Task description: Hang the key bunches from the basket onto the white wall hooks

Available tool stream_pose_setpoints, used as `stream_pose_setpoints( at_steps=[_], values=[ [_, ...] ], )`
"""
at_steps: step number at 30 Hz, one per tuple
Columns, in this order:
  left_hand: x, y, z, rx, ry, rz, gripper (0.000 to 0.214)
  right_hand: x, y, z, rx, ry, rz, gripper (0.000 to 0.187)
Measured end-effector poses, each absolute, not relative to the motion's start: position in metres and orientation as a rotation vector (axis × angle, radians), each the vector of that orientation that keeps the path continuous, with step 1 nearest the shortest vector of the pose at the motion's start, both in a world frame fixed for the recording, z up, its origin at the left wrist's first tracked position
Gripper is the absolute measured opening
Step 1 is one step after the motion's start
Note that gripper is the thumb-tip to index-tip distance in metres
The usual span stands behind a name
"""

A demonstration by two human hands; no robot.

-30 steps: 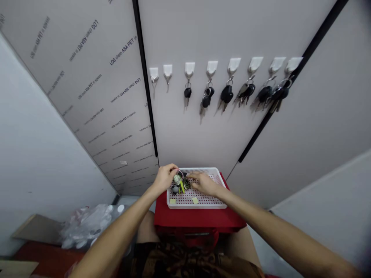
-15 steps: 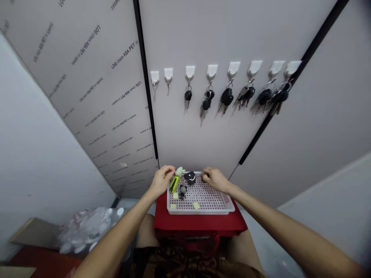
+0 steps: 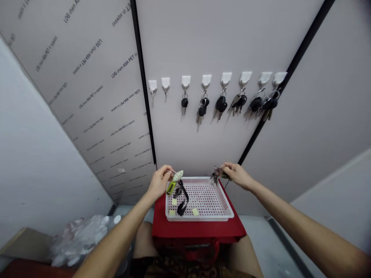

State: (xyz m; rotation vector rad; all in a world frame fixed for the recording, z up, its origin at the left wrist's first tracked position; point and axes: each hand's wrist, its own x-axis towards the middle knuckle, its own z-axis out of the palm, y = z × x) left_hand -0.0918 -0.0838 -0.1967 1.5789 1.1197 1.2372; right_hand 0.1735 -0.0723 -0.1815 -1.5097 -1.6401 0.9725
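My left hand [image 3: 160, 181] is closed at the left rim of a white plastic basket [image 3: 199, 218], pinching a keychain. From it hang a pale green striped charm [image 3: 177, 176], a yellow-green tag [image 3: 171, 188] and a black strap [image 3: 183, 203] that dangles over the basket. A small dark grey charm [image 3: 177, 192] shows beside the strap, partly hidden. Past the basket's far right corner, my right hand [image 3: 236, 175] has its fingers closed on a bunch of keys [image 3: 216, 174]. Several keys stick out to the left of the fingers.
The basket rests on a red box [image 3: 199, 230] over my lap, with small yellow paper squares [image 3: 195, 212] inside it. On the wall ahead, white hooks [image 3: 206, 80] form a row, most bearing black-headed keys [image 3: 221, 104]. Plastic bags [image 3: 81, 239] lie at lower left.
My right hand has moved right with the bunch of keys, away from the left hand's keychain. The black strap now hangs stretched downward. The view has tilted slightly.
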Motion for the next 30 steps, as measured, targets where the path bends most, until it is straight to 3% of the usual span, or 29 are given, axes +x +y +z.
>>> stream_pose_setpoints(
  at_steps=[8,13,16,21,27,30],
  values=[
    [-0.064,-0.086,-0.215,1.893,1.149,0.837,0.011,0.153,-0.079,-0.13,-0.98,-1.291,1.408,0.013],
    [-0.062,-0.083,-0.172,1.856,1.176,1.211,0.024,0.131,-0.079,-0.116,-0.841,-1.294,1.564,0.011],
    [-0.054,-0.086,-0.145,1.99,1.088,1.259,0.024,0.112,-0.08,-0.112,-0.858,-1.31,1.594,0.011],
    [-0.057,-0.081,-0.126,2.055,1.183,1.323,0.019,0.091,-0.078,-0.102,-0.886,-1.402,1.489,0.013],
    [-0.082,-0.055,-0.078,1.897,1.152,1.233,0.016,0.066,-0.065,-0.08,-0.993,-1.743,1.01,0.02],
    [-0.09,-0.045,-0.046,1.819,1.118,1.281,0.01,0.042,-0.055,-0.062,-0.891,-1.758,0.947,0.012]
  ],
)
